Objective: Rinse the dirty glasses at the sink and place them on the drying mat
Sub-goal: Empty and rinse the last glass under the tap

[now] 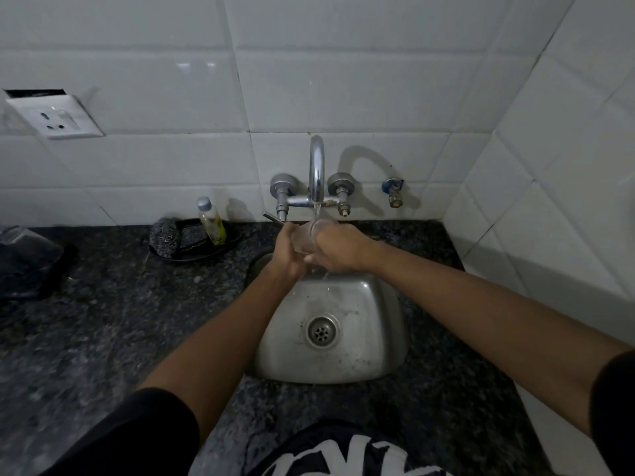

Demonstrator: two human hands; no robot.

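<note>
Two hands are wrapped around one clear glass (307, 239), held over the back part of the sink (360, 338) right under the tap spout. The left hand (291, 248) is clasped on the glass's left side; the right hand (338, 248) is clasped on its right side, fingers curled round the lower part. The glass is tilted, mouth up toward the spout. A thin stream of water (318, 211) is seen running from the tap (316, 166) into the glass, and water is spilling below the hands into the basin. Both forearms are bare, with black sleeves at the bottom edge.

The steel sink is set in a dark speckled stone table (120, 304), with a round drain (322, 332) in the middle of the basin. The tap is wall-mounted with two knobs; a separate small valve (394, 192) is fixed to the wall right of it.

Left of the tap, a black tray (196, 240) is placed on the table, with a dark scrubber (165, 235) and a small bottle of yellowish liquid (211, 221) on it. At the far left edge a dark, blurred item is seen; what it is cannot be told. A white wall socket (55, 115) is mounted on the white tiles, upper left.
</note>
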